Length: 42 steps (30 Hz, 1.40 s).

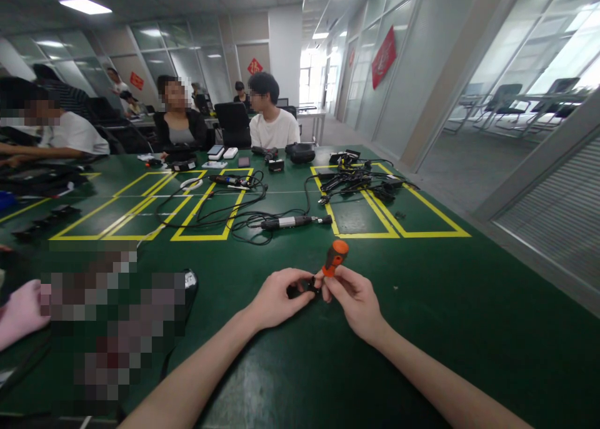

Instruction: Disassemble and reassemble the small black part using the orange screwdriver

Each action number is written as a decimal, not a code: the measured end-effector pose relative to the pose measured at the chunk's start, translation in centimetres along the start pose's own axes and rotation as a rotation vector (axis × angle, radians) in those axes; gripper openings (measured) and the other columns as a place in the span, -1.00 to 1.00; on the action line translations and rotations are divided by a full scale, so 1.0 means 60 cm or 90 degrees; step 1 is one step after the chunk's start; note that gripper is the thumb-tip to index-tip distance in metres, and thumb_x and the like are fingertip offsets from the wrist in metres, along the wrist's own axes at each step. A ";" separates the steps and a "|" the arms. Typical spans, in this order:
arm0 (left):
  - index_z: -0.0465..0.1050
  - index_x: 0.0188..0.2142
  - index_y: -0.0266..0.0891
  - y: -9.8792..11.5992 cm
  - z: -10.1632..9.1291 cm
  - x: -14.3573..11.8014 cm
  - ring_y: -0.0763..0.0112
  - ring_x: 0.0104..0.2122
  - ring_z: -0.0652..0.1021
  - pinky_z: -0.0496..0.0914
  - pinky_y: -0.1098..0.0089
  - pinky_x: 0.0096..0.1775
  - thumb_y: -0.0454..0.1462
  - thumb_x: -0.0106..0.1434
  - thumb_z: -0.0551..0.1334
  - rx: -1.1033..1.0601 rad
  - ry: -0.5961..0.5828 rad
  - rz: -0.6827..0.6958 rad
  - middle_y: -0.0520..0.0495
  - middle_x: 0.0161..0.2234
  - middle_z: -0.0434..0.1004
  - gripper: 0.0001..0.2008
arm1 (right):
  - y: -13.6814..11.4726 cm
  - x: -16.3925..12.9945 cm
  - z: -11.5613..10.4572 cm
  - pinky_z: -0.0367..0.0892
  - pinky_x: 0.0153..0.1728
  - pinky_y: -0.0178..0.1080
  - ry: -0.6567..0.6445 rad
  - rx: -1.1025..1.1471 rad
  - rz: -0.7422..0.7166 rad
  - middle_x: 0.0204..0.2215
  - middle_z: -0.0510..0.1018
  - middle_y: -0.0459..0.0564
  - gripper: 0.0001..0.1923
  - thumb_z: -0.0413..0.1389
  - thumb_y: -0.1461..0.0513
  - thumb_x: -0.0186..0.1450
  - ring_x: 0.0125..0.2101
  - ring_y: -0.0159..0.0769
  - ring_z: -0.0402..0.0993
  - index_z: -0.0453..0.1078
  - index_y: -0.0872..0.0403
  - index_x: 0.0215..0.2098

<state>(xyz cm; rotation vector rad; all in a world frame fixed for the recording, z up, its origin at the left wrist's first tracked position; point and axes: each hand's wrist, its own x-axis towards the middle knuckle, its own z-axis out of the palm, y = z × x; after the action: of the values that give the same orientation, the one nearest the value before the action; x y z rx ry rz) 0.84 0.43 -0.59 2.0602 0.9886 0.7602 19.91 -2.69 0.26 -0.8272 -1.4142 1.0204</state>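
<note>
My right hand (354, 297) grips a short screwdriver with an orange and black handle (334, 257), held upright just above the green table (422, 304). My left hand (276, 296) pinches a small black part (304, 287) right beside the screwdriver's lower end. The two hands touch at the fingertips over the table's near middle. The screwdriver's tip is hidden behind my fingers.
A black and silver electric screwdriver (293, 221) lies among tangled cables (220, 213) beyond my hands. More cables (359, 182) fill a yellow-taped box at right. Several people sit at the far side. Another person's hand (16, 313) rests at the left edge.
</note>
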 end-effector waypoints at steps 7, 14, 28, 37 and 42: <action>0.60 -0.05 -0.25 0.003 -0.003 0.002 0.37 -0.29 0.59 0.44 0.38 -0.19 -0.22 0.29 0.31 0.024 -0.002 -0.006 -0.09 -0.23 0.65 -0.73 | 0.000 0.002 0.001 0.45 -0.51 -0.28 0.041 0.002 0.015 -0.50 0.58 -0.06 -0.66 0.32 -0.03 0.29 -0.58 -0.38 0.42 0.45 0.04 -0.36; 0.59 0.00 -0.22 0.005 -0.004 0.002 0.37 -0.28 0.59 0.45 0.39 -0.18 -0.23 0.29 0.31 0.023 -0.010 -0.005 -0.08 -0.22 0.66 -0.70 | -0.008 0.006 0.000 0.43 -0.54 -0.26 0.009 0.007 0.011 -0.54 0.53 -0.06 -0.57 0.20 -0.10 0.37 -0.59 -0.37 0.41 0.48 0.05 -0.43; 0.59 -0.03 -0.24 0.006 -0.005 0.001 0.38 -0.29 0.59 0.42 0.39 -0.18 -0.24 0.29 0.32 0.026 -0.008 -0.005 -0.06 -0.24 0.65 -0.73 | -0.002 0.005 -0.001 0.41 -0.52 -0.27 0.019 0.029 0.024 -0.47 0.61 -0.02 -0.61 0.21 -0.08 0.38 -0.59 -0.39 0.39 0.43 0.04 -0.38; 0.59 -0.02 -0.27 0.003 -0.004 0.002 0.37 -0.29 0.58 0.42 0.38 -0.18 -0.22 0.30 0.31 0.026 -0.005 0.004 -0.08 -0.23 0.65 -0.71 | 0.005 0.004 -0.001 0.41 -0.52 -0.30 0.054 0.021 0.029 -0.54 0.55 -0.10 -0.69 0.33 0.00 0.28 -0.59 -0.39 0.39 0.42 0.02 -0.33; 0.59 0.01 -0.26 0.000 -0.003 0.002 0.38 -0.32 0.58 0.40 0.38 -0.22 -0.21 0.29 0.33 0.036 -0.003 -0.008 -0.07 -0.26 0.64 -0.68 | -0.004 0.009 -0.003 0.40 -0.51 -0.29 0.053 -0.031 -0.035 -0.49 0.51 -0.09 -0.72 0.38 0.07 0.24 -0.56 -0.40 0.37 0.49 0.05 -0.45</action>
<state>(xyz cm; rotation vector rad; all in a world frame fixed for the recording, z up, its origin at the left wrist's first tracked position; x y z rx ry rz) 0.76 0.60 -0.45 2.1020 1.0296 0.7276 20.06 -2.28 0.70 -0.8511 -1.3879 0.9028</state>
